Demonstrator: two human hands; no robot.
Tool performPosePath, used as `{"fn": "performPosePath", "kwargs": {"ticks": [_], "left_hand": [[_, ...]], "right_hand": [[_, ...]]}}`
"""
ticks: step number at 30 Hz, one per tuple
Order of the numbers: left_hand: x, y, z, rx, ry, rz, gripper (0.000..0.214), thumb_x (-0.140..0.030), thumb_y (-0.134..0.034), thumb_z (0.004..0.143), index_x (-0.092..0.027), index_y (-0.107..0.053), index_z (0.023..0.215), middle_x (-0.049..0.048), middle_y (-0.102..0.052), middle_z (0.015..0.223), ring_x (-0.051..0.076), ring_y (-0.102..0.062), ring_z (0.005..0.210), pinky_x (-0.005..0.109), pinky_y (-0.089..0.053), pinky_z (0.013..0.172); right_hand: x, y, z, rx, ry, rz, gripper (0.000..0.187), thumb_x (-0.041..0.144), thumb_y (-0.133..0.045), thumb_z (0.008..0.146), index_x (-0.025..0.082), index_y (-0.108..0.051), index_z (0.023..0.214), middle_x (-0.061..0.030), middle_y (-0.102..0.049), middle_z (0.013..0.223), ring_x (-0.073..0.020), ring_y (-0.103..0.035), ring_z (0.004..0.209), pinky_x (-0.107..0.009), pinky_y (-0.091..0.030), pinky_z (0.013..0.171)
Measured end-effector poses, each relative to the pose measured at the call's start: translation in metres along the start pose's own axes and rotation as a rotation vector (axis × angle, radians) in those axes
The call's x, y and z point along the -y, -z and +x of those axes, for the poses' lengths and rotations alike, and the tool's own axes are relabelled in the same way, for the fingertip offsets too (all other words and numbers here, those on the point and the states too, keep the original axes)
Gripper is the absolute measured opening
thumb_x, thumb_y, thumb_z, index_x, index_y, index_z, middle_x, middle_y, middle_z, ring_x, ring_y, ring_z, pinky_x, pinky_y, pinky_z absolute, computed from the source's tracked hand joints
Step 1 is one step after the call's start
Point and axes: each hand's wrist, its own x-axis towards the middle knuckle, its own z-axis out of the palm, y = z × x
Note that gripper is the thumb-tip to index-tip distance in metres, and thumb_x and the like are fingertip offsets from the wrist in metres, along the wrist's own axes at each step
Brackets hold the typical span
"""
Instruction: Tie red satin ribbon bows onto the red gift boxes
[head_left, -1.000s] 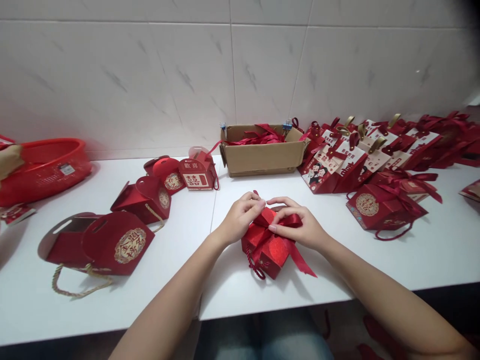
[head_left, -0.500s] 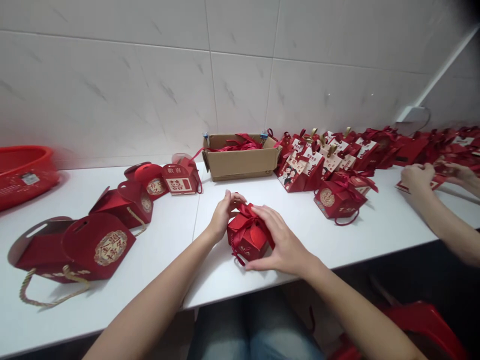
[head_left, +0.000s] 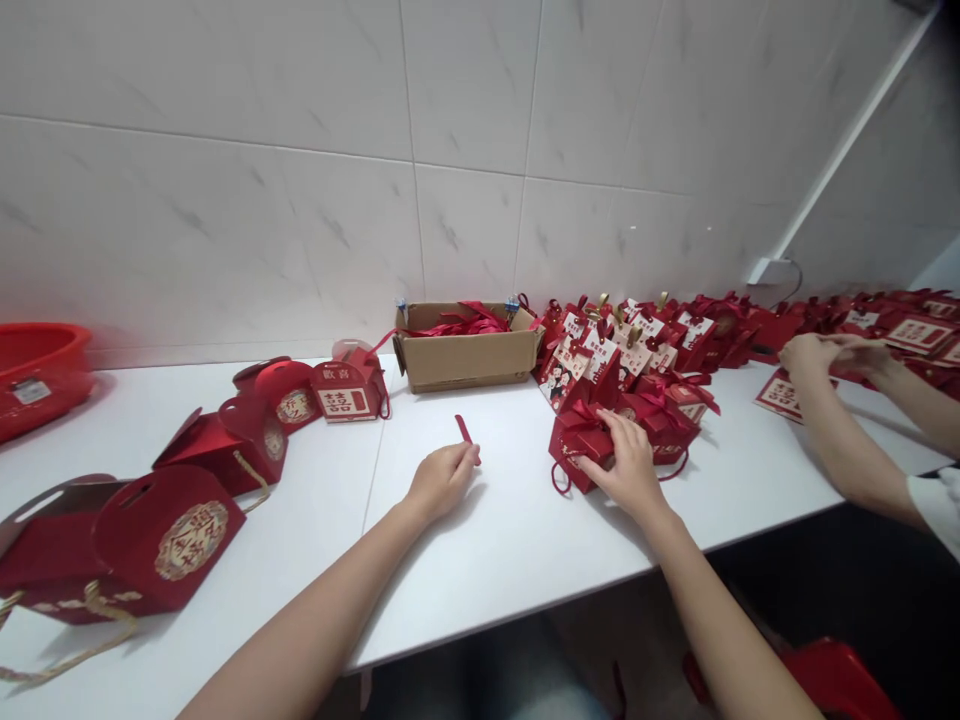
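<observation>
At right on the worktop (head_left: 487, 560), the right hand (head_left: 628, 462) clasps the bowed box (head_left: 567, 446)!
Left hand (head_left: 444, 481) pinches a red strip (head_left: 463, 428) pointing far.

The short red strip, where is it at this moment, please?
In the head view, the red strip is near the middle, held in the left hand, with one end pointing toward the cardboard box.

Apparently a small packing workshop — long white worktable (head_left: 480, 560), red gift boxes (head_left: 632, 358) crowding centre right, ribbon-filled carton (head_left: 469, 362) mid-frame, co-worker's arm (head_left: 847, 440) far right.
</observation>
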Motion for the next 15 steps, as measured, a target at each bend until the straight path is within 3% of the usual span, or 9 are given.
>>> {"fn": "performPosePath", "kwargs": {"ticks": [2, 6, 11, 13, 15], "left_hand": [[0.003, 0.002, 0.004, 0.002, -0.001, 0.057, 0.046, -0.047, -0.03, 0.089, -0.02, -0.063, 0.072, 0.0034, -0.064, 0.071, 0.02, -0.059, 0.07, 0.031, -0.038, 0.068], [0.008, 0.002, 0.011, 0.004, -0.003, 0.153, 0.048, -0.045, -0.026, 0.09, -0.021, -0.064, 0.072, 0.0036, -0.066, 0.076, 0.021, -0.059, 0.071, 0.031, -0.036, 0.068], [0.013, 0.0, 0.011, 0.018, -0.005, 0.227, 0.047, -0.046, -0.028, 0.09, -0.021, -0.064, 0.071, 0.0049, -0.065, 0.073, 0.022, -0.057, 0.072, 0.031, -0.034, 0.065], [0.013, 0.0, 0.01, 0.026, -0.01, 0.246, 0.048, -0.046, -0.027, 0.09, -0.021, -0.064, 0.073, 0.0052, -0.065, 0.073, 0.023, -0.058, 0.073, 0.031, -0.035, 0.065], [0.012, -0.001, 0.009, 0.036, -0.021, 0.258, 0.048, -0.045, -0.026, 0.091, -0.021, -0.065, 0.075, 0.0056, -0.065, 0.076, 0.023, -0.058, 0.075, 0.031, -0.036, 0.067]], "right_hand": [[-0.01, -0.011, 0.009, -0.026, -0.029, -0.052, 0.065, 0.044, -0.057, 0.074, 0.018, -0.039, 0.131, -0.0155, -0.05, 0.127, -0.0344, -0.042, 0.117, -0.052, -0.032, 0.096], [-0.018, -0.023, 0.021, -0.016, -0.056, -0.196, 0.065, 0.046, -0.054, 0.077, 0.012, -0.04, 0.131, -0.0185, -0.051, 0.127, -0.0356, -0.041, 0.119, -0.054, -0.025, 0.1], [-0.006, -0.021, 0.029, 0.026, -0.042, -0.303, 0.083, 0.055, -0.049, 0.081, 0.002, -0.023, 0.139, -0.0286, -0.04, 0.134, -0.0387, -0.031, 0.127, -0.061, -0.008, 0.103], [0.001, -0.013, 0.024, -0.03, -0.064, -0.326, 0.091, 0.06, -0.052, 0.077, 0.005, -0.02, 0.141, -0.0288, -0.029, 0.141, -0.0419, -0.021, 0.131, -0.065, -0.004, 0.101], [0.002, 0.0, 0.013, -0.176, -0.136, -0.303, 0.089, 0.061, -0.051, 0.076, 0.013, -0.018, 0.143, -0.0235, -0.021, 0.146, -0.0412, -0.014, 0.134, -0.067, -0.001, 0.1]]}}
